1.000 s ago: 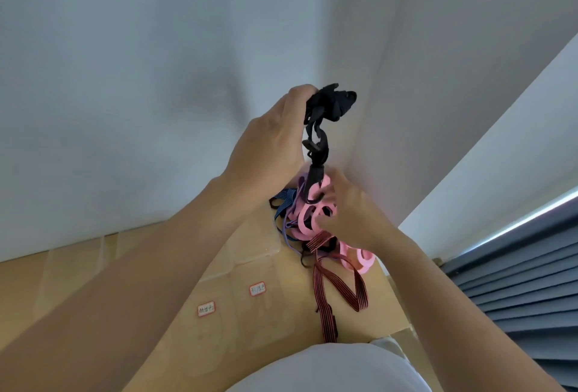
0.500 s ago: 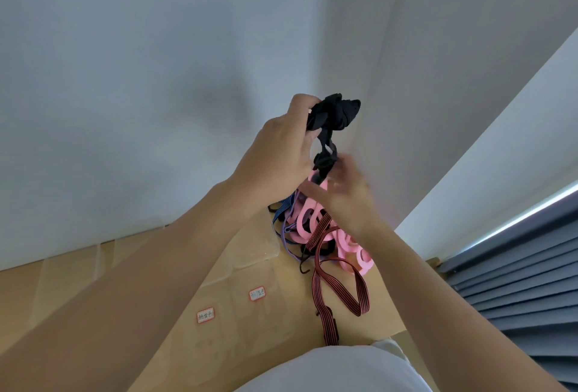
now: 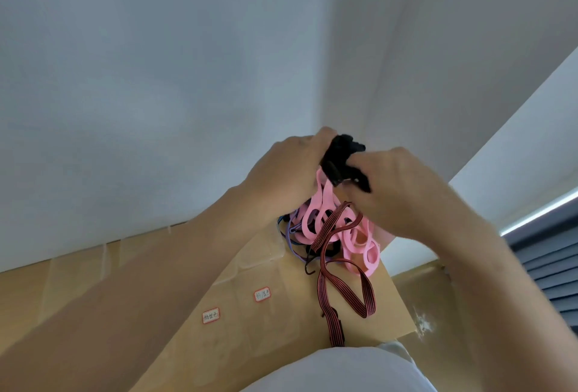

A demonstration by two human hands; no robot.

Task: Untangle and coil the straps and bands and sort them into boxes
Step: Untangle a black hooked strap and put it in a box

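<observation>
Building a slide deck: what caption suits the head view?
The left hand and right hand grip a black strap with pink bands and a red-and-black striped strap dangling over cardboard boxes.

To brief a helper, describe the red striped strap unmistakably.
Find the cardboard boxes below the white wall. Above them the left hand and right hand hold a tangle; the striped strap dangles lowest. Unlike the pink band, it is red with thin black lines.

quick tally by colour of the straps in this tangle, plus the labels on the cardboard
black strap: 1
pink looped band: 1
red-and-black striped strap: 1
thin purple cord: 1
red-edged labels: 2
total: 6 (the tangle may hide more)
</observation>
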